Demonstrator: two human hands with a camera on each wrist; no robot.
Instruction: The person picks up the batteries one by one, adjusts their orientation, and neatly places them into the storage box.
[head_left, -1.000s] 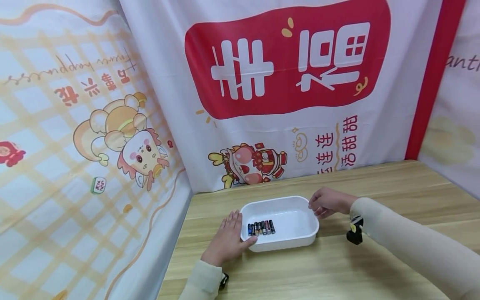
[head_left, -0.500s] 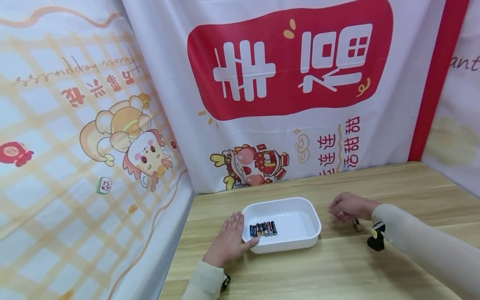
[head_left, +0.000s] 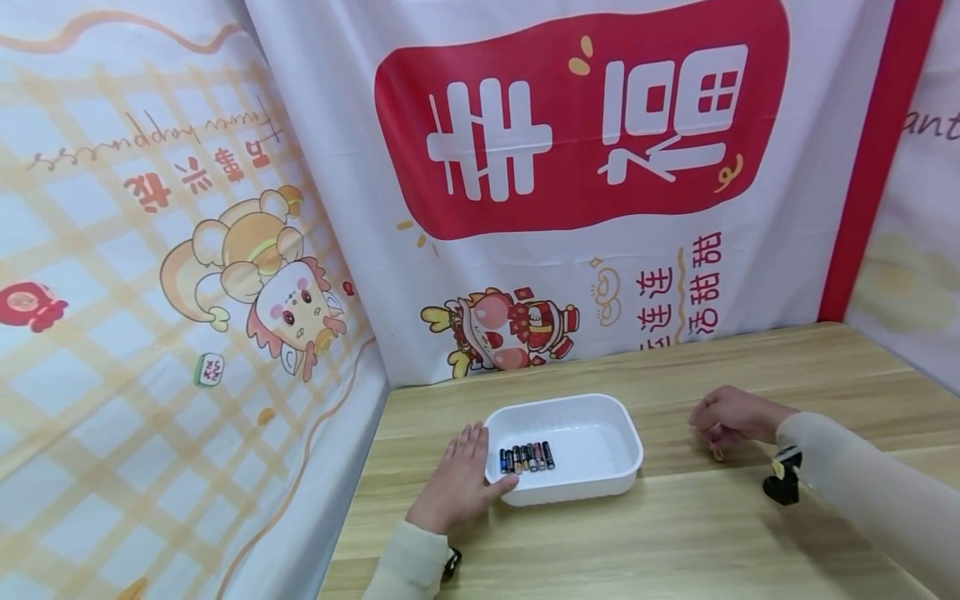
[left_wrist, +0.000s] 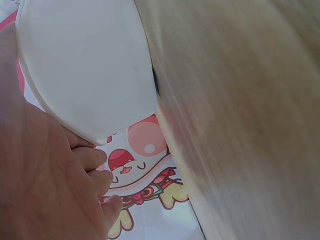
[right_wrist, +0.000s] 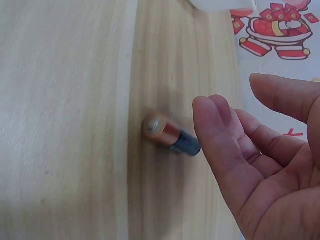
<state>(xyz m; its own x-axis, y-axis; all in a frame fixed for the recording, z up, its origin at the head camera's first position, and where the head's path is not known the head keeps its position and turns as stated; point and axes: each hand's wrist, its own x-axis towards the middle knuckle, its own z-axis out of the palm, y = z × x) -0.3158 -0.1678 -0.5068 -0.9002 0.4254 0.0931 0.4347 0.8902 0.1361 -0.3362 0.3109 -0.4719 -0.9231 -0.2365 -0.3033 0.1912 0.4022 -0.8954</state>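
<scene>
My left hand (head_left: 456, 485) rests against the left end of a white plastic tray (head_left: 573, 494), its fingers straight along the outer side and the thumb at the near rim. Inside that tray several small cylindrical batteries (head_left: 527, 457) lie side by side at the left. In the left wrist view the palm and fingers touch the tray's wall (left_wrist: 90, 65). To the right of the tray, my right hand (head_left: 738, 417) hovers low over the table, thumb and fingers apart. A single copper-and-black battery (right_wrist: 172, 134) lies on the wood beside its fingertips, mostly hidden in the head view.
The wooden table (head_left: 585, 550) carries the tray near its back part. A printed cloth (head_left: 315, 167) hangs behind it and along the left side. A dark wrist device (head_left: 783, 479) sits at my right cuff.
My right hand has moved from the tray's right rim rightward to the loose battery, which it now partly covers. My left hand stays at the tray's left end.
</scene>
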